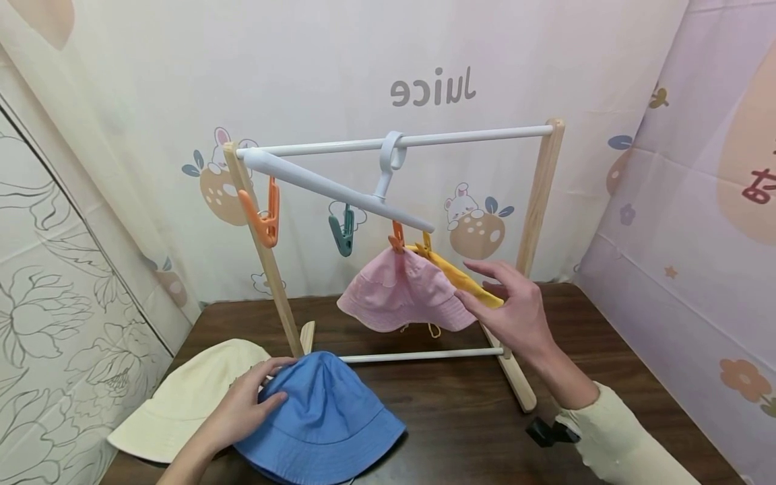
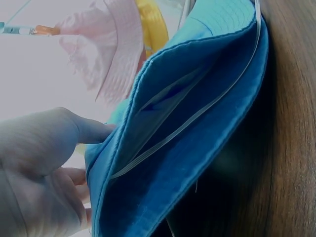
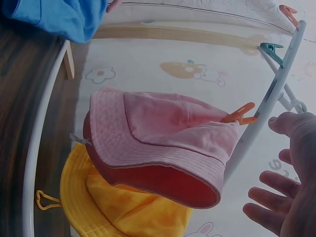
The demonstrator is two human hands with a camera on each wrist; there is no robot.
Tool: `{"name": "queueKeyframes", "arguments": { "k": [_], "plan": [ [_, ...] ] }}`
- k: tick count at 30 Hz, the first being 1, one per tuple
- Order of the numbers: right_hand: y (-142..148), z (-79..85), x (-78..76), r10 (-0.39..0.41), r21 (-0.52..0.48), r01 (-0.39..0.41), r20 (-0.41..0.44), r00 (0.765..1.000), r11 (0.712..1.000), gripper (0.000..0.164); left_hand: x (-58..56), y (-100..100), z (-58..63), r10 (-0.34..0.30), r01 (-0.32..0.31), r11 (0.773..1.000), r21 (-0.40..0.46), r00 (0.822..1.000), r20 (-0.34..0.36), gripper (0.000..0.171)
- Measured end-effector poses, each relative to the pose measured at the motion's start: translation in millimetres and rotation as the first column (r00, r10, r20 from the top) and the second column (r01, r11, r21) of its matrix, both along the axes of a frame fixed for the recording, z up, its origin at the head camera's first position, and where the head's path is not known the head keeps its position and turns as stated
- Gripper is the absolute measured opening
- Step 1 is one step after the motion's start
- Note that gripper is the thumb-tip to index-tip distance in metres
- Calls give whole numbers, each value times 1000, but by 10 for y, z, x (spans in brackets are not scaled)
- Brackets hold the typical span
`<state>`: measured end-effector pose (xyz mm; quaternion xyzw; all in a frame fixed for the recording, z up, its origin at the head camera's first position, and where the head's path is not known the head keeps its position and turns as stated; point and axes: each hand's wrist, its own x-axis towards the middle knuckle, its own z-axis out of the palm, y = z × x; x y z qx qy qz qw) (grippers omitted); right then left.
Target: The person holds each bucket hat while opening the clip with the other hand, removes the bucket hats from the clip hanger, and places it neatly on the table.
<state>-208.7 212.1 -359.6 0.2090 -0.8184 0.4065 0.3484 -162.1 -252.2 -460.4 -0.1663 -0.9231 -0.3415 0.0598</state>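
Observation:
At the lower left, my left hand (image 1: 245, 404) grips the side of a blue bucket hat (image 1: 321, 417) between thumb and fingers. In the left wrist view, the hat's opening and a thin strap (image 2: 197, 116) inside it show. My right hand (image 1: 512, 306) is beside a pink bucket hat (image 1: 403, 293), fingers spread, holding nothing. That hat hangs from an orange clothespin (image 1: 397, 237) on a tilted white hanger (image 1: 327, 186). Behind it, a yellow hat (image 1: 463, 279) hangs from a yellow clothespin (image 1: 426, 244).
A white rod (image 1: 473, 137) between wooden posts carries the hanger. Another orange clothespin (image 1: 267, 215) and a green clothespin (image 1: 343, 232) dangle without hats. A cream bucket hat (image 1: 194, 391) lies left of the blue one on the dark wooden table (image 1: 448, 417).

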Motion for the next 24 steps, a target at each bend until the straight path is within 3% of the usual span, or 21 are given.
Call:
{"name": "queueKeyframes", "arguments": {
  "k": [6,10,24],
  "plan": [
    [-6,10,-1,-17,71,15,29,999,997,53,-18,-41,-58,-20,22,1000,18,995,-101,53],
    [-5,34,-5,-6,96,3,35,999,995,54,-24,-60,-90,-24,27,999,26,992,-127,53],
    [23,66,-6,20,69,-25,63,998,997,56,-40,-107,-74,-3,7,998,66,998,-59,51]
  ]
}}
